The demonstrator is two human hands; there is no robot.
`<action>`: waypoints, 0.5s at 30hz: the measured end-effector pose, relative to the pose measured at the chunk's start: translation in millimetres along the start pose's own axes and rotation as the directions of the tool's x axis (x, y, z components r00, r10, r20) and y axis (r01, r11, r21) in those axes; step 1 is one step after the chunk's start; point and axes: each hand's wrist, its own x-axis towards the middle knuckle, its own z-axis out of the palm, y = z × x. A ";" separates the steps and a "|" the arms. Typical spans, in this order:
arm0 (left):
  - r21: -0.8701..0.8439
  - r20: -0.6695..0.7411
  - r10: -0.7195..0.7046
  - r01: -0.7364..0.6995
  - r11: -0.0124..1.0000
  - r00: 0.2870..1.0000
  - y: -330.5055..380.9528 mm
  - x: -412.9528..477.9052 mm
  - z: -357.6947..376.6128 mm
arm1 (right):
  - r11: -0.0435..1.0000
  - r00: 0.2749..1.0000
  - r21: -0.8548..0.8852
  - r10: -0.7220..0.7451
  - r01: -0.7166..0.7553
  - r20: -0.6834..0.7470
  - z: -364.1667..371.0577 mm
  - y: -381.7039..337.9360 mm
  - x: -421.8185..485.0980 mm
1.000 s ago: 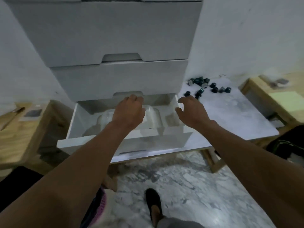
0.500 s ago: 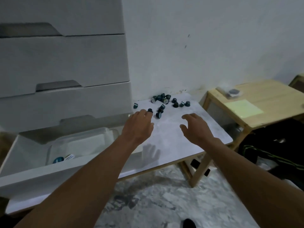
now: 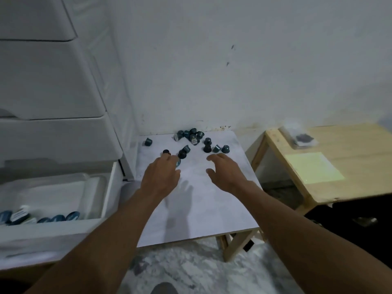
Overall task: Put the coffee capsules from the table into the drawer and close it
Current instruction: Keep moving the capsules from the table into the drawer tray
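Observation:
Several dark teal coffee capsules (image 3: 192,138) lie scattered at the far end of the white table (image 3: 197,204), near the wall. My left hand (image 3: 162,177) hovers over the table with its fingertips at two near capsules, one dark (image 3: 166,152) and one blue (image 3: 178,163); whether it grips one I cannot tell. My right hand (image 3: 223,171) is open, fingers spread, just short of the capsules (image 3: 220,148) on the right. The bottom drawer (image 3: 106,194) of the white cabinet stands open at the left, with several capsules (image 3: 57,217) inside.
The white cabinet (image 3: 53,85) with shut upper drawers rises at the left. A wooden side table (image 3: 339,166) with a small bag (image 3: 301,137) and a yellow sheet stands at the right. Below is marble floor, with my foot at the bottom edge.
My view swung right from the open drawer to the table. Both hands left the drawer and reached forward over the table toward the capsules.

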 end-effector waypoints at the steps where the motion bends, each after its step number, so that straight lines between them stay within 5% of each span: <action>1: 0.003 0.008 -0.017 0.017 1.000 1.000 -1.2 5.0 3.0 | 1.000 1.000 0.006 -0.013 0.013 0.008 2.1 3.0 8.8; 15: 0.008 0.139 -0.122 0.122 0.992 0.983 -39.1 97.4 76.6 | 0.997 0.977 0.033 -0.069 0.063 0.200 54.1 21.0 138.7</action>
